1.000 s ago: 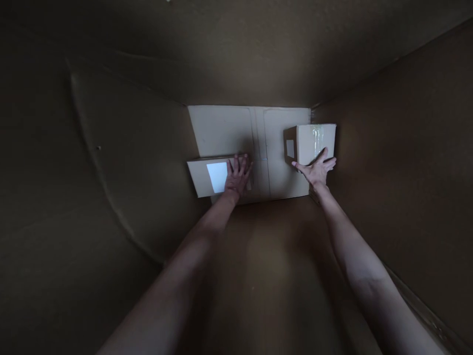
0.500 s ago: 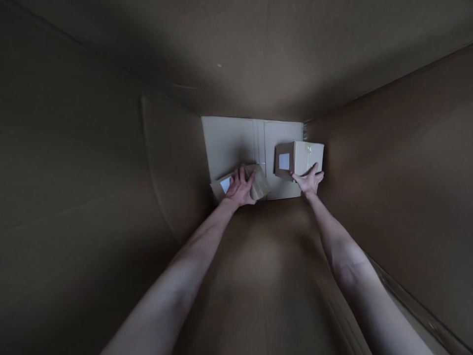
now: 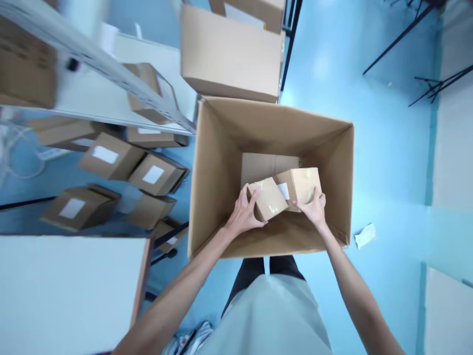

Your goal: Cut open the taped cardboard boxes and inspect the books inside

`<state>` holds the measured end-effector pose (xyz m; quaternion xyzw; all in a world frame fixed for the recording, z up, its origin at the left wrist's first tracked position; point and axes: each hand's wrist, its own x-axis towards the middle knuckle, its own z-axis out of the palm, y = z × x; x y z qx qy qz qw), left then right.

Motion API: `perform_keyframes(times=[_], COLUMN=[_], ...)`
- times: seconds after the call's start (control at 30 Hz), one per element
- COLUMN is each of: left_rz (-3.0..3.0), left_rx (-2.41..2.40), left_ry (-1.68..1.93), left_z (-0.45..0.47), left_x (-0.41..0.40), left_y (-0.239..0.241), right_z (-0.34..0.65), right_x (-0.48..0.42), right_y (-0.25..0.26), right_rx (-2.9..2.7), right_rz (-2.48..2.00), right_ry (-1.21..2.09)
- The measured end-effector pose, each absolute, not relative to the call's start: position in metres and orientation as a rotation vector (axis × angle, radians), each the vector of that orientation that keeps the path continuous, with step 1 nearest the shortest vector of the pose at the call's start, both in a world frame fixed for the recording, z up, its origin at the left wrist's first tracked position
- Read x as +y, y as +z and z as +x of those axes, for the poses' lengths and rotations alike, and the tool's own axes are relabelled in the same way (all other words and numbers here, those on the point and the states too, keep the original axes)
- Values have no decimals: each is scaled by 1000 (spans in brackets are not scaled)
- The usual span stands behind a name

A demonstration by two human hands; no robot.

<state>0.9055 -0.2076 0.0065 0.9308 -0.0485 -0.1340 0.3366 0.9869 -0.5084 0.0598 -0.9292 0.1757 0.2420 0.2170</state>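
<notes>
A big open cardboard carton (image 3: pixel 218 162) stands on the blue floor in front of me. Both my arms reach down into it. My left hand (image 3: pixel 243 215) is closed on a small taped box (image 3: pixel 269 199), which is tilted. My right hand (image 3: pixel 313 209) is closed on a second small box (image 3: pixel 301 185) with a white label on its side. The two small boxes touch each other above the carton's bottom.
A larger closed carton (image 3: pixel 231 56) sits just beyond the open one. Several small labelled boxes (image 3: pixel 155 175) lie on the floor and on a metal shelf (image 3: pixel 96 64) at the left. A white tabletop (image 3: pixel 66 291) is at lower left. A crumpled paper (image 3: pixel 365 235) lies at right.
My head has pulled back out of the carton, so the room now shows. Both hands have lifted their small boxes off the bottom and brought them together.
</notes>
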Motion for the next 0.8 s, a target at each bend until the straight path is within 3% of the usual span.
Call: perform_keyframes(times=[0.23,0.4,0.57,0.8], left_rz=[2524,2713,2844,2827], left_rx=[-363,-272,53,661], left_ry=[130,444,553,583], left_z=[826,733,634,479], left_x=[-198,-205,-202,-169], left_y=[241,352,391,379], right_z=[940,911,881,787], right_x=[-512,-489,-434,-295], right_y=[247,332,369,351], right_rx=[115,-316,-621,-979], right_rz=[-2470,-2377,-2226,-2106], right_ry=[328,200,276,438])
